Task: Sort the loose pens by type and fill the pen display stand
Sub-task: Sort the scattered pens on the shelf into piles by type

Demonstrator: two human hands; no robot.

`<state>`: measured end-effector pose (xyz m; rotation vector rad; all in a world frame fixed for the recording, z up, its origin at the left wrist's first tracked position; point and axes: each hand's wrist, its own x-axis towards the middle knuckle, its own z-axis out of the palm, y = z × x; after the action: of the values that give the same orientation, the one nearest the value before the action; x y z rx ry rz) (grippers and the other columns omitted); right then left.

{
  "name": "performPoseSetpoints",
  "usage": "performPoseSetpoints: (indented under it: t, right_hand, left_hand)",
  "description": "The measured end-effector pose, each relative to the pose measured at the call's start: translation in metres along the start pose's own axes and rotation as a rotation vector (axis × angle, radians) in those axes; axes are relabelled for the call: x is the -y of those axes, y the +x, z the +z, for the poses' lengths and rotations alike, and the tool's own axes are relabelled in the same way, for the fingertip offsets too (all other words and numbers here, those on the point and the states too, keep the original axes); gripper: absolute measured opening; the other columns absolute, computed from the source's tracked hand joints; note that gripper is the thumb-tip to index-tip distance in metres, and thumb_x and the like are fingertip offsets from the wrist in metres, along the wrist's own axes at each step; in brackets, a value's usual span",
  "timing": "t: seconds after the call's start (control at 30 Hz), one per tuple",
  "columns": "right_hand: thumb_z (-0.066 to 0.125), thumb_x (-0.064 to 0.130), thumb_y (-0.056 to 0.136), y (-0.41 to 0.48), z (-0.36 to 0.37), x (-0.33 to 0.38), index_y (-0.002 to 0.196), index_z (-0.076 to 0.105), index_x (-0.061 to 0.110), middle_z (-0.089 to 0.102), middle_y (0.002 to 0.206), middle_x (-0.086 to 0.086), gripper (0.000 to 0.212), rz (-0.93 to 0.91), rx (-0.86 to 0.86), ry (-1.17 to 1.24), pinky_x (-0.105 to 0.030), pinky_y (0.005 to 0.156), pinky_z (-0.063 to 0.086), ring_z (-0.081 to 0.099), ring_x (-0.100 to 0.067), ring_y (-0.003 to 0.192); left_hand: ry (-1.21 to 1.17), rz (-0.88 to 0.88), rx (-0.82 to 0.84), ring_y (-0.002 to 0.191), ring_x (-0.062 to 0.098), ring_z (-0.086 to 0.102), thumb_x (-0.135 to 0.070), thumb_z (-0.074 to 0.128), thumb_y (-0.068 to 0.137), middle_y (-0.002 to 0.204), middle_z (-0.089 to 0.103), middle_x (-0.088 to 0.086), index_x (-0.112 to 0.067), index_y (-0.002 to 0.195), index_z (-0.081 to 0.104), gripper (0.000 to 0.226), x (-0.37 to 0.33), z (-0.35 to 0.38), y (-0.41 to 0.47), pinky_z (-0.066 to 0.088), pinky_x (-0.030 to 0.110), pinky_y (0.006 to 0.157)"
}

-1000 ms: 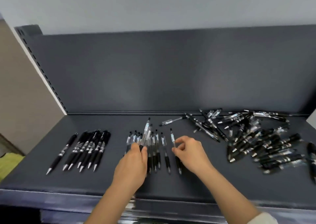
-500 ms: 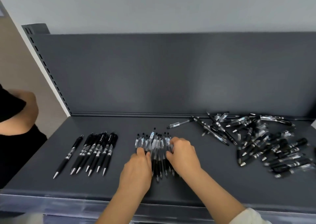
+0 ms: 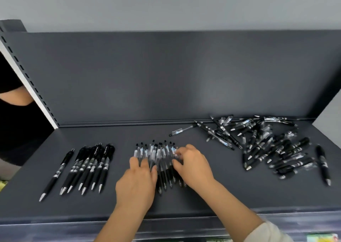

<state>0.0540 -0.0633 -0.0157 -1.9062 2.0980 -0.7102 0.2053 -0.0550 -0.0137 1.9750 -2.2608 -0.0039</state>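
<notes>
A pale grey wall (image 3: 166,5) fills the top of the scene. Below it stands a dark grey metal back panel (image 3: 166,75), which meets a flat shelf (image 3: 184,208) of the same colour. A white slotted upright (image 3: 27,79) runs down the left edge of the panel. Beyond the upright, at the far left, part of another person in black clothing (image 3: 11,127) is visible.

On the right of the shelf, against the back panel, lies a tangled heap of unsorted pens (image 3: 267,145), pointing every way. One black pen (image 3: 323,164) lies alone just right of the heap, and one clear pen (image 3: 181,131) lies alone just left of it.

On the left of the shelf, a neat row of black-bodied pens (image 3: 88,167) lies side by side with tips toward the front edge. A single pen (image 3: 57,173) lies slightly apart on its left.

At the centre, a packed group of clear-barrelled pens (image 3: 156,155) lies the same way. The left hand (image 3: 136,184) rests flat on the group's left side, with relaxed, fairly straight fingers pressing down. The right hand (image 3: 193,166), with a white sleeve (image 3: 267,232) at the forearm, bends its fingers over the group's right side and touches the pens. Blur hides whether it is pinching any of them.
</notes>
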Motion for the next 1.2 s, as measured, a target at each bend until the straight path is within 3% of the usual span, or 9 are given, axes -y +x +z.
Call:
performPoseSetpoints:
  t: [0.23, 0.37, 0.6, 0.93, 1.1, 1.2]
  right_hand:
    - [0.054, 0.031, 0.091, -0.017, -0.030, -0.059, 0.118, 0.059, 0.019, 0.055, 0.110, 0.002, 0.030, 0.096, -0.108, -0.020, -0.029, 0.081, 0.046, 0.051, -0.016, 0.105]
    - [0.056, 0.030, 0.090, -0.034, -0.057, -0.102, 0.117, 0.060, 0.018, 0.057, 0.108, 0.001, 0.030, 0.191, -0.181, -0.054, -0.028, 0.083, 0.043, 0.049, -0.016, 0.108]
    - [0.058, 0.022, 0.089, -0.068, -0.106, -0.168, 0.112, 0.065, 0.016, 0.058, 0.101, -0.002, 0.025, 0.379, -0.306, -0.142, -0.029, 0.079, 0.043, 0.049, -0.021, 0.105]
    - [0.057, 0.022, 0.091, -0.097, -0.133, -0.217, 0.115, 0.063, 0.018, 0.055, 0.114, -0.004, 0.026, 0.513, -0.307, -0.155, -0.032, 0.087, 0.043, 0.047, -0.025, 0.111]
    - [0.056, 0.024, 0.091, -0.101, -0.142, -0.232, 0.124, 0.056, 0.017, 0.051, 0.119, -0.006, 0.034, 0.553, -0.330, -0.177, -0.033, 0.089, 0.042, 0.044, -0.026, 0.112]
    - [0.055, 0.028, 0.092, -0.099, -0.148, -0.242, 0.128, 0.050, 0.012, 0.049, 0.118, -0.010, 0.040, 0.628, -0.335, -0.153, -0.035, 0.088, 0.041, 0.044, -0.029, 0.112]
  left_hand:
    - [-0.081, 0.207, -0.074, 0.094, 0.012, 0.055, -0.046, 0.034, 0.096, 0.109, 0.044, -0.005, -0.026, 0.121, 0.053, 0.037, -0.036, -0.005, 0.008, 0.044, 0.023, 0.059]
    - [-0.184, 0.435, -0.038, 0.108, 0.010, 0.049, -0.042, 0.037, 0.096, 0.113, 0.048, -0.009, -0.030, 0.127, 0.051, 0.036, -0.075, 0.000, 0.008, 0.046, 0.023, 0.077]
    - [-0.272, 0.644, 0.039, 0.111, 0.009, 0.044, -0.043, 0.037, 0.096, 0.119, 0.047, -0.012, -0.032, 0.129, 0.048, 0.037, -0.143, 0.009, 0.012, 0.043, 0.024, 0.086]
    - [-0.320, 0.575, 0.154, 0.111, 0.017, 0.046, -0.047, 0.041, 0.094, 0.115, 0.050, -0.002, -0.018, 0.117, 0.056, 0.040, -0.207, 0.021, 0.025, 0.048, 0.032, 0.082]
    - [-0.324, 0.559, 0.221, 0.122, 0.021, 0.040, -0.043, 0.048, 0.093, 0.129, 0.043, 0.004, -0.015, 0.136, 0.040, 0.052, -0.225, 0.028, 0.027, 0.042, 0.030, 0.094]
    - [-0.331, 0.567, 0.218, 0.119, 0.019, 0.040, -0.038, 0.051, 0.093, 0.127, 0.041, 0.003, -0.019, 0.137, 0.039, 0.050, -0.228, 0.032, 0.028, 0.042, 0.028, 0.094]
